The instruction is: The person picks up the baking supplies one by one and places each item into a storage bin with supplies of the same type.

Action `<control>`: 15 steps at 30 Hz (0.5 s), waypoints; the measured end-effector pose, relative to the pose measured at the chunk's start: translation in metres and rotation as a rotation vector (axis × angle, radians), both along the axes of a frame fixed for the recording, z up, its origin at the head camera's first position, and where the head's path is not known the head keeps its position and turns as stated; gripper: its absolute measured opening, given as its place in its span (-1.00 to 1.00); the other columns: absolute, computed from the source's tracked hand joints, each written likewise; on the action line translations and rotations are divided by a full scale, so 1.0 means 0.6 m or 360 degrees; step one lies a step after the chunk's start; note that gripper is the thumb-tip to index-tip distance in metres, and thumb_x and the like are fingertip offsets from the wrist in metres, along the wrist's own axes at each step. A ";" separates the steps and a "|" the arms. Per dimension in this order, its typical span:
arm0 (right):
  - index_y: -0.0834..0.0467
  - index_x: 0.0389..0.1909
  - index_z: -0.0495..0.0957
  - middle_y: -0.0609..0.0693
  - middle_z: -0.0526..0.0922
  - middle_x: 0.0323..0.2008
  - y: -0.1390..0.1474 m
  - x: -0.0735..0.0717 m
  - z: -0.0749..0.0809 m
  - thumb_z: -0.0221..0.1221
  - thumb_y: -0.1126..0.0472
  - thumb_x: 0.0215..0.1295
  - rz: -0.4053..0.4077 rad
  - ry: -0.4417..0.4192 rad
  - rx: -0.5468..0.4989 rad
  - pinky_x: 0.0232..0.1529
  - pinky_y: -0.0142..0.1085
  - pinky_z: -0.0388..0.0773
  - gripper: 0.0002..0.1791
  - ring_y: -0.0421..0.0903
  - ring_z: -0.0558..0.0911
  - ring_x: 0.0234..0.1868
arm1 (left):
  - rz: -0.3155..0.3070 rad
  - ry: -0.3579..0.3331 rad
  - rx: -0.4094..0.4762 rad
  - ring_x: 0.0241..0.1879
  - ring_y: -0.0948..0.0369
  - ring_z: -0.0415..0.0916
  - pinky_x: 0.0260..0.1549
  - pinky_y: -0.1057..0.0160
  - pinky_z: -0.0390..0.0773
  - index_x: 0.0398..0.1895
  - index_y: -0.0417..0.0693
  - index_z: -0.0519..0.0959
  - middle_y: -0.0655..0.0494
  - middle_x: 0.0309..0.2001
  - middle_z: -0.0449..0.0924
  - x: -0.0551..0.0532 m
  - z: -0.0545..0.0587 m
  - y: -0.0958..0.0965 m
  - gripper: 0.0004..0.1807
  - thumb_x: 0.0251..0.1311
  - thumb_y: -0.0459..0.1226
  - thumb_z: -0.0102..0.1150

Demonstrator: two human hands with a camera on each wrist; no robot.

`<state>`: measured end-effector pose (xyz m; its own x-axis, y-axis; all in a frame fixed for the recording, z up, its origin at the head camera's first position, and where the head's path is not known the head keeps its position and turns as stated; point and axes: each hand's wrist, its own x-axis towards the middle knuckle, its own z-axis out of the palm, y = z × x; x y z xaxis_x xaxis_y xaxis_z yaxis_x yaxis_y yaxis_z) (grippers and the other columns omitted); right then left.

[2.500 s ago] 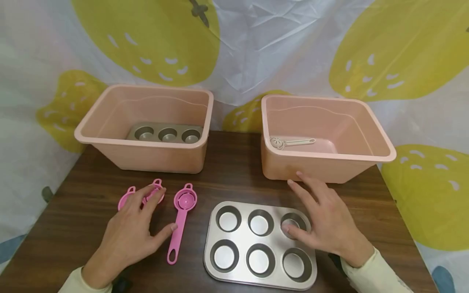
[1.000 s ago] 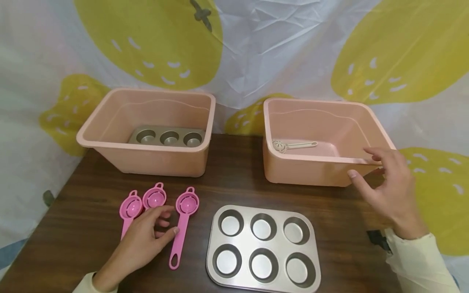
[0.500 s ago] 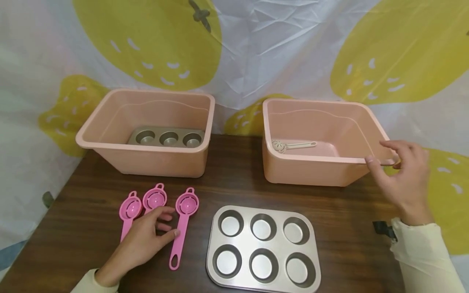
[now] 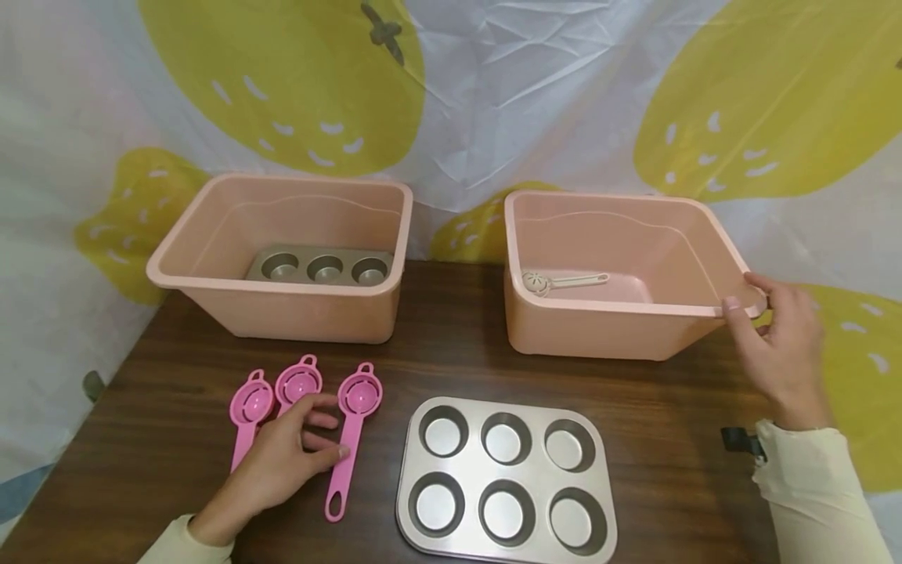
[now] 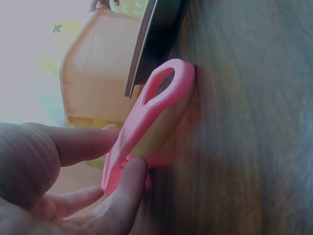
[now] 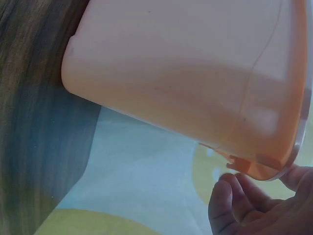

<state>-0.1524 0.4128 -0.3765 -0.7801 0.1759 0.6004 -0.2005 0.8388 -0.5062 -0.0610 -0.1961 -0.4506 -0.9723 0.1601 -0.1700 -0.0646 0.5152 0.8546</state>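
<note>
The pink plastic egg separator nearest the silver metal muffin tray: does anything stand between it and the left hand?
Nothing visible does: the left hand touches the pink separator with its thumb; the muffin tray lies apart, to the right.

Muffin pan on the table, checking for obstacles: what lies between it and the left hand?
The rightmost pink egg separator, then bare brown tabletop, in the head view.

pink separators (image 4: 348, 450): 3 | beige separator (image 4: 578, 280): 1 | muffin pans (image 4: 472, 470): at least 2 | bins (image 4: 599, 333): 2 | hands (image 4: 282, 450): 2
</note>
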 end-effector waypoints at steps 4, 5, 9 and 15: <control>0.28 0.35 0.55 0.33 0.58 0.05 0.005 0.001 -0.005 0.22 0.12 0.44 -0.0018 -0.0086 -0.0032 -0.21 -0.75 0.20 -0.46 -0.57 0.26 -0.08 | -0.0008 -0.0059 0.0147 -0.23 0.16 0.79 -0.29 0.29 0.78 0.45 -0.07 0.38 -0.21 0.09 0.71 -0.001 -0.005 0.001 -0.18 0.13 -0.34 0.57; 0.26 0.36 0.54 0.28 0.58 0.05 0.006 0.002 -0.006 0.22 0.12 0.45 -0.0024 -0.0105 -0.0044 -0.23 -0.76 0.22 -0.46 -0.59 0.27 -0.09 | -0.0013 -0.0068 0.0171 -0.24 0.16 0.79 -0.28 0.29 0.77 0.48 -0.06 0.35 -0.22 0.10 0.71 -0.002 -0.006 0.001 -0.15 0.13 -0.36 0.57; 0.23 0.39 0.52 0.07 0.56 0.00 0.007 0.002 -0.007 0.22 0.13 0.45 -0.0028 -0.0140 -0.0081 -0.23 -0.79 0.24 -0.45 -0.56 0.30 -0.12 | -0.0046 -0.0090 0.0250 -0.26 0.14 0.78 -0.27 0.27 0.77 0.57 -0.02 0.26 -0.26 0.13 0.68 -0.004 -0.009 0.003 -0.06 0.14 -0.43 0.53; 0.19 0.41 0.52 -0.43 0.36 -0.09 0.006 0.001 -0.009 0.23 0.11 0.46 -0.0042 -0.0162 -0.0101 -0.24 -0.80 0.26 -0.44 -0.51 0.32 -0.14 | -0.0168 -0.0140 0.0453 -0.23 0.09 0.77 -0.24 0.21 0.80 0.65 -0.10 0.17 -0.47 0.29 0.50 -0.003 -0.015 0.003 -0.04 0.22 -0.47 0.43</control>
